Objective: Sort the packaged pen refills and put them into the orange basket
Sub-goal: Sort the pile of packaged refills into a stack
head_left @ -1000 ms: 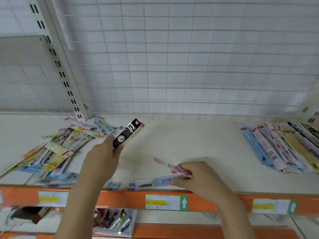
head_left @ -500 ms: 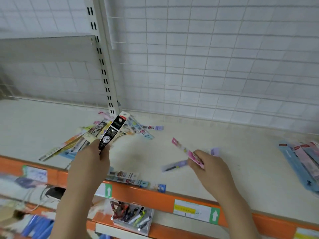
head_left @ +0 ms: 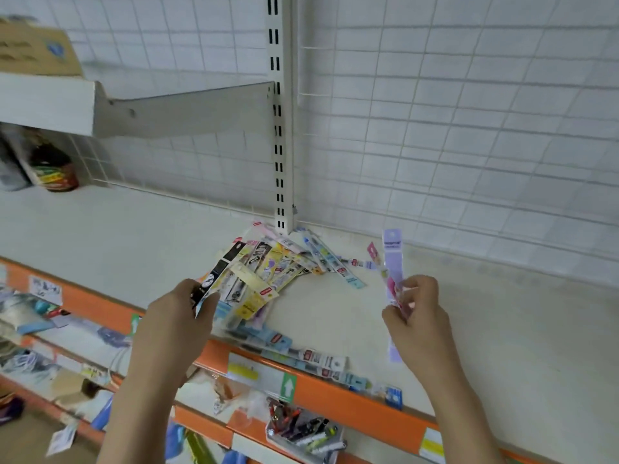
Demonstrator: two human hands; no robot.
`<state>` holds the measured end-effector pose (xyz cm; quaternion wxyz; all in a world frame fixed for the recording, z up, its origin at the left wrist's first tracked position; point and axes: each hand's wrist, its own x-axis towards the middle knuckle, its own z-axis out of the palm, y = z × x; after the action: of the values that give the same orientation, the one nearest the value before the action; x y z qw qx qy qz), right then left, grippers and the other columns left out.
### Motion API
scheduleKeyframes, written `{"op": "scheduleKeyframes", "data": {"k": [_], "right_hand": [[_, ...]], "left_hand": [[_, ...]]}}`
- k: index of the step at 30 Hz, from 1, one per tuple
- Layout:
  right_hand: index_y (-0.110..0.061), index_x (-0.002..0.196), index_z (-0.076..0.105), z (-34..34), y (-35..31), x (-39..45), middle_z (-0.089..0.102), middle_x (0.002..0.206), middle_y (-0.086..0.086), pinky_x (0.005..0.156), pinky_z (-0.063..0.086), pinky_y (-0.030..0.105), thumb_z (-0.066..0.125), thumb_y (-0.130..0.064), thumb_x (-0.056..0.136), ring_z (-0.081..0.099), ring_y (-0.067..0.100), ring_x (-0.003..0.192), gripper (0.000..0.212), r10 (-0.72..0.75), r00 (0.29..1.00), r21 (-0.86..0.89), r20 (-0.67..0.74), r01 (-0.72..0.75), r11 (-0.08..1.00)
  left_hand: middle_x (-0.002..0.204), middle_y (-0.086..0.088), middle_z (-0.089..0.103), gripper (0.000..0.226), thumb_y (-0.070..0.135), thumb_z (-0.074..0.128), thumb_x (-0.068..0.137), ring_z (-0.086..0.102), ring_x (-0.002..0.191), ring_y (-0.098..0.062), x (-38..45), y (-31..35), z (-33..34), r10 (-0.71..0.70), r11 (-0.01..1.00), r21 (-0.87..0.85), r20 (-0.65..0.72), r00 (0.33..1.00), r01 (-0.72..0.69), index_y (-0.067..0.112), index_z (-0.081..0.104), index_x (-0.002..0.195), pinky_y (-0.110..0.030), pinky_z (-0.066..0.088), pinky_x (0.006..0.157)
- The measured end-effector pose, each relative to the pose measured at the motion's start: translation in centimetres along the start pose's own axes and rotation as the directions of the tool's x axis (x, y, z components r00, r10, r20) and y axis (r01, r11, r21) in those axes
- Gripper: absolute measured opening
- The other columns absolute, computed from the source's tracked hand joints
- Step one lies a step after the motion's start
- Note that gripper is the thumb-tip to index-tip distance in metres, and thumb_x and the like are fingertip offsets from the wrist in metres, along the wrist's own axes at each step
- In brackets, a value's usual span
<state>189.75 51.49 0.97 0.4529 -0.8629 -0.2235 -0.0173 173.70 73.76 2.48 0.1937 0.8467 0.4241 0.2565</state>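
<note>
My left hand (head_left: 181, 316) grips a black refill pack (head_left: 222, 267) by its lower end, held over the loose pile of refill packs (head_left: 278, 266) that lies at the foot of the white upright. My right hand (head_left: 417, 309) pinches two packs together above the shelf: a lilac pack (head_left: 392, 254) standing upright and a pink pack (head_left: 376, 259) slanting to the left. More packs (head_left: 321, 361) lie along the shelf's orange front edge. No orange basket is in view.
The cream shelf (head_left: 502, 346) has an orange front rail (head_left: 351, 400) with price labels. A slotted white upright (head_left: 281, 128) and wire grid stand behind. An upper shelf (head_left: 47, 102) juts out at left. Lower shelves hold a clear box of pens (head_left: 308, 433).
The view has swung left. My right hand has lifted a lilac pack off the shelf and now holds it with the pink one. My left hand has lowered the black pack toward the pile.
</note>
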Motion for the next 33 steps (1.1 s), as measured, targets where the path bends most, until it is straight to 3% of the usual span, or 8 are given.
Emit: {"op": "scheduleKeyframes", "data": {"k": [3,7,10,12,17,24,29,33], "right_hand": [[-0.015,0.110,0.037,1.3,-1.2,0.6,0.052,0.075,-0.001,0.056,0.037,0.035,0.049,-0.007,0.088,0.052,0.029,0.065,0.026,0.024,1.000,0.012,0.010,-0.024,1.000],[-0.017,0.094,0.044,2.7,-2.4,1.3,0.049,0.062,0.000,0.052,0.032,0.032,0.048,-0.025,0.093,0.046,0.022,0.056,0.009,0.067,0.997,-0.032,0.026,-0.067,0.997],[-0.017,0.065,0.036,3.6,-3.0,2.0,0.038,0.050,-0.002,0.050,0.029,0.032,0.045,-0.040,0.095,0.039,0.019,0.050,0.039,0.071,0.997,-0.138,-0.020,-0.074,0.988],[-0.013,0.060,0.033,4.4,-3.2,2.8,0.041,0.051,0.001,0.051,0.029,0.033,0.040,-0.038,0.097,0.039,0.021,0.050,0.045,0.080,0.996,-0.172,-0.033,-0.085,0.981],[-0.005,0.093,0.060,6.7,-3.0,6.5,0.063,0.089,0.014,0.074,0.049,0.038,0.037,-0.030,0.099,0.061,0.034,0.082,0.034,0.073,0.997,-0.157,0.019,-0.069,0.985],[-0.014,0.069,0.052,8.9,-3.3,12.1,0.055,0.070,0.005,0.063,0.042,0.030,0.044,-0.018,0.091,0.053,0.028,0.072,0.023,0.136,0.989,-0.386,0.059,-0.103,0.917],[-0.017,0.076,0.054,10.3,-3.2,14.2,0.058,0.073,0.003,0.066,0.047,0.027,0.064,-0.031,0.078,0.061,0.027,0.074,0.018,0.289,0.936,-0.494,0.200,-0.158,0.855],[-0.017,0.093,0.065,10.9,-3.0,14.3,0.062,0.083,0.007,0.071,0.049,0.030,0.056,-0.021,0.080,0.060,0.030,0.081,0.016,0.250,0.961,-0.511,0.117,-0.158,0.845]], "left_hand": [[0.062,-0.004,0.049,0.023,0.030,0.054,0.091,0.043,0.066,-0.027,1.2,-1.3,-0.1,-0.010,1.000,-0.002,0.020,1.000,0.010,0.009,0.058,0.096,-0.029,0.028,0.049],[0.060,-0.002,0.047,0.019,0.030,0.053,0.092,0.045,0.065,-0.027,2.9,-2.8,-0.2,0.004,0.999,-0.035,0.039,0.999,-0.003,0.015,0.049,0.082,-0.026,0.027,0.047],[0.058,0.000,0.047,0.020,0.031,0.052,0.092,0.048,0.063,-0.028,4.3,-3.7,-0.1,0.012,0.998,-0.063,0.060,0.998,-0.008,0.015,0.049,0.081,-0.026,0.029,0.048],[0.057,-0.001,0.047,0.021,0.031,0.052,0.092,0.049,0.062,-0.029,5.1,-4.2,0.1,0.024,0.996,-0.087,0.068,0.997,-0.018,0.013,0.050,0.080,-0.028,0.031,0.049],[0.059,-0.002,0.048,0.024,0.031,0.052,0.091,0.049,0.064,-0.031,6.9,-5.4,0.8,0.040,0.995,-0.099,0.070,0.997,-0.033,0.012,0.050,0.078,-0.029,0.034,0.054],[0.058,-0.001,0.048,0.023,0.031,0.054,0.090,0.047,0.061,-0.026,8.9,-6.9,1.5,0.029,0.992,-0.125,0.063,0.998,-0.021,0.015,0.049,0.074,-0.028,0.031,0.052],[0.065,-0.002,0.050,0.019,0.033,0.053,0.091,0.049,0.067,-0.027,9.8,-7.5,2.0,0.040,0.992,-0.120,0.100,0.994,-0.028,0.018,0.050,0.079,-0.028,0.031,0.054],[0.064,-0.002,0.050,0.020,0.033,0.052,0.091,0.050,0.067,-0.029,10.4,-7.4,2.6,0.053,0.992,-0.122,0.113,0.992,-0.039,0.017,0.051,0.080,-0.029,0.032,0.054]]}}
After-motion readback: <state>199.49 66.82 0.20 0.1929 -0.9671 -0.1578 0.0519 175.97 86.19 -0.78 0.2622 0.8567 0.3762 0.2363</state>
